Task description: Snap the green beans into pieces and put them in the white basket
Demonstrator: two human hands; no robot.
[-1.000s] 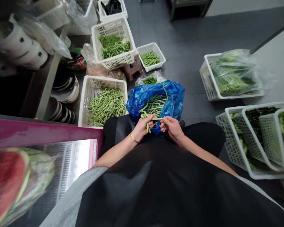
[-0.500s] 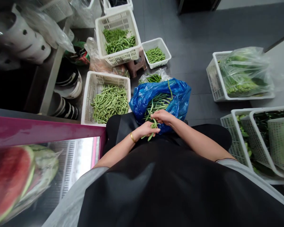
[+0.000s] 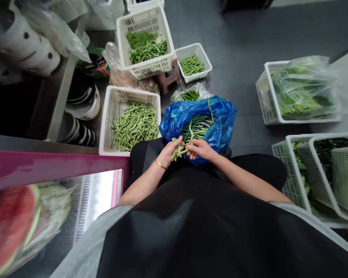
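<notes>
Several pieces of green bean [image 3: 175,153] lie in my left hand [image 3: 168,151], whose fingers are closed round them. My right hand [image 3: 200,149] pinches a long green bean [image 3: 191,133], close beside the left one. Behind both hands a blue plastic bag [image 3: 176,117] stands with its mouth spread, full of long whole beans [image 3: 200,126]. To the left of the bag, a white basket [image 3: 104,119] holds many short bean pieces [image 3: 136,125]. Part of the right fingertips is hidden behind the bean.
A white basket [image 3: 169,42] of greens is raised on a brown stool [image 3: 169,75]; a smaller basket [image 3: 207,58] of beans stands beside it. Baskets of bagged vegetables [image 3: 304,90] line the right. A pink-edged glass cabinet [image 3: 75,164] with cut watermelon [image 3: 11,224] flanks my left.
My left hand has turned palm up and moved a little left and up with the bean pieces. The right hand has dropped slightly and now holds a long bean beside it.
</notes>
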